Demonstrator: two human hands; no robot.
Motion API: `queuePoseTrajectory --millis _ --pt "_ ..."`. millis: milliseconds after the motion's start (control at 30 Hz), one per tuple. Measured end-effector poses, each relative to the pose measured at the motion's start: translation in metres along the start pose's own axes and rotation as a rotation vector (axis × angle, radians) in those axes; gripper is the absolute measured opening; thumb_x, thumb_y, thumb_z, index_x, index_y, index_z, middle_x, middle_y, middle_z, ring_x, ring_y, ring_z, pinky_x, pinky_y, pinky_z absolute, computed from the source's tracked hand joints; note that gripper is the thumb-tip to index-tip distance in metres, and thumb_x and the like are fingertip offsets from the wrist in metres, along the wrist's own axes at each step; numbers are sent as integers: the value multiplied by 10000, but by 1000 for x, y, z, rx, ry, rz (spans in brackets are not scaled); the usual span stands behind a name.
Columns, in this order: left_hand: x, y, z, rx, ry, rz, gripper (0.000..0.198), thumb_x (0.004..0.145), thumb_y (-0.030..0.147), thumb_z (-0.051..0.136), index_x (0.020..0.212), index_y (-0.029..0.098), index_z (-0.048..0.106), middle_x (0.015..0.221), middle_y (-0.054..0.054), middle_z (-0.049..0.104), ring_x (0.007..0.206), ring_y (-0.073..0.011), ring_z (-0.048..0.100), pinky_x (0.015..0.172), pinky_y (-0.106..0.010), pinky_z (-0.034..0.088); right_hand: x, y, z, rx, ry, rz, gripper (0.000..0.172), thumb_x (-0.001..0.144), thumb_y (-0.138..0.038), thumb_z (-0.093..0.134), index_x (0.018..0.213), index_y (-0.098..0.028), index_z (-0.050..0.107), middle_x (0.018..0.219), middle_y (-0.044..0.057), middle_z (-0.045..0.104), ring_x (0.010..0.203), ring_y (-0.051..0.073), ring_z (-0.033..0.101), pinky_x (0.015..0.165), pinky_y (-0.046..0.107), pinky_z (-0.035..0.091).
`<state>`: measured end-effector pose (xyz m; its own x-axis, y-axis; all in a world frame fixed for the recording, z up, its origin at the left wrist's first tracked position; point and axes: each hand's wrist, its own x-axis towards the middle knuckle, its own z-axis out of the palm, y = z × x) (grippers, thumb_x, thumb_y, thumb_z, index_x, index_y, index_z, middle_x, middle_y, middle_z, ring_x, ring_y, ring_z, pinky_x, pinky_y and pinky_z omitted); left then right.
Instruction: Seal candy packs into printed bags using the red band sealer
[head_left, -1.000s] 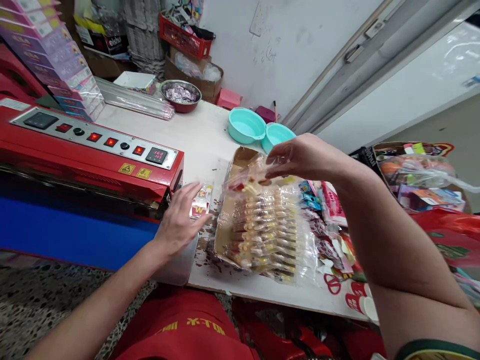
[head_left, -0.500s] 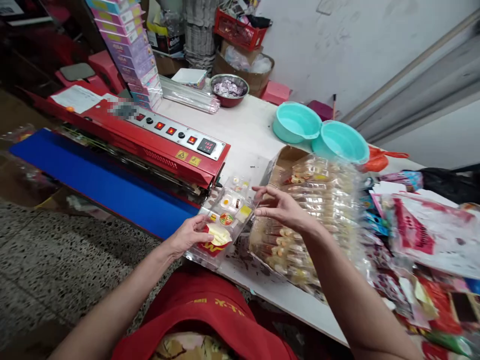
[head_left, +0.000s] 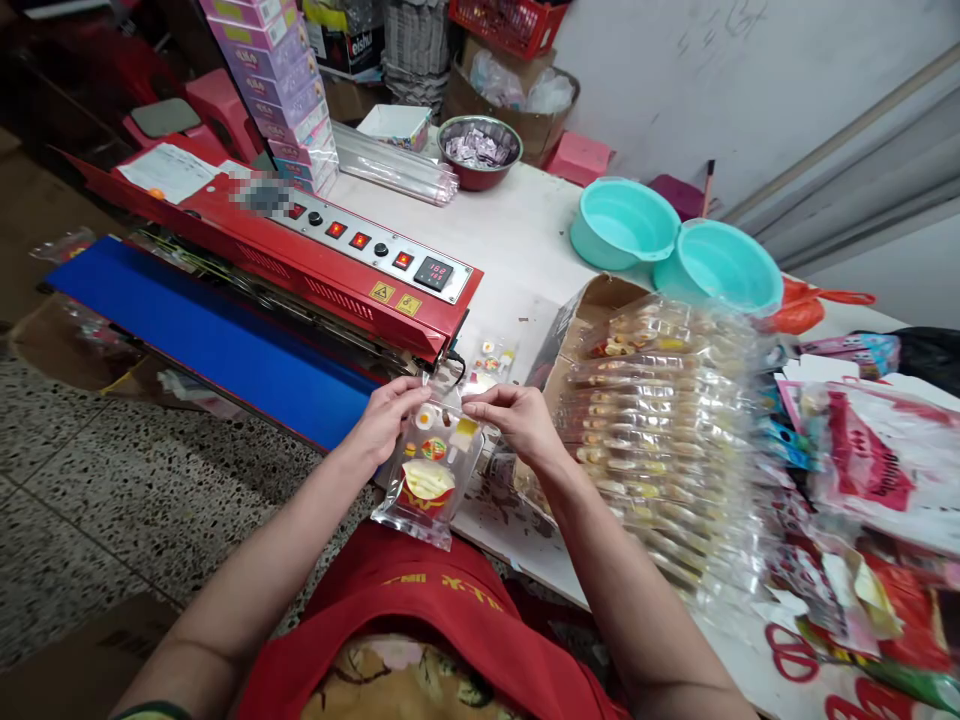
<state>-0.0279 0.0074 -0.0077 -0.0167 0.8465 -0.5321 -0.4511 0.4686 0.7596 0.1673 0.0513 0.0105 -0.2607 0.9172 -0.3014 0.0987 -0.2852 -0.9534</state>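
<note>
A clear plastic bag (head_left: 429,470) hangs between my two hands near the table's front edge. Printed food pictures, an egg and a carton of fries among them, show on it. My left hand (head_left: 391,415) pinches its upper left corner, close to the end of the blue conveyor belt (head_left: 225,330). At the upper right corner, my right hand (head_left: 514,418) has thumb and fingers closed on the bag's edge. Another printed clear bag (head_left: 491,360) lies on the table just beyond. Beside my right forearm, a cardboard box (head_left: 574,325) holds several filled clear bags (head_left: 660,400) in a row.
The red sealing machine (head_left: 360,285) with lit switches stands to the left. Behind are turquoise basins (head_left: 626,225), a metal bowl (head_left: 480,150) of small packets and stacked boxes (head_left: 277,95). Red-handled scissors (head_left: 791,652) and mixed packaging (head_left: 870,470) lie at right.
My right hand has closed from open fingers onto the bag's edge. My left hand has moved up to the bag's top corner, and the bag now hangs nearer my body.
</note>
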Motion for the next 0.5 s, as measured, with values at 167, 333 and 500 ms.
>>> queuePoseTrajectory --millis 167,333,500 --pt "14 2 3 19 129 -59 334 514 292 836 757 134 670 808 -90 737 679 -187 674 564 -266 509 3 18 8 27 70 53 364 443 -444 912 630 -183 741 699 55 717 630 196 634 625 312 512" --pt "27 -11 5 38 292 -23 259 561 255 804 690 141 610 605 -40 676 531 -135 612 485 -213 451 6 43 17 140 171 97 403 421 -422 919 656 -165 716 670 51 706 595 183 631 596 298 513" --pt "41 -5 -10 71 244 -113 316 612 266 796 826 144 597 704 -45 698 535 -120 620 485 -210 481 25 58 26 270 265 133 514 405 -371 914 805 -161 670 685 41 712 629 196 660 589 282 513"
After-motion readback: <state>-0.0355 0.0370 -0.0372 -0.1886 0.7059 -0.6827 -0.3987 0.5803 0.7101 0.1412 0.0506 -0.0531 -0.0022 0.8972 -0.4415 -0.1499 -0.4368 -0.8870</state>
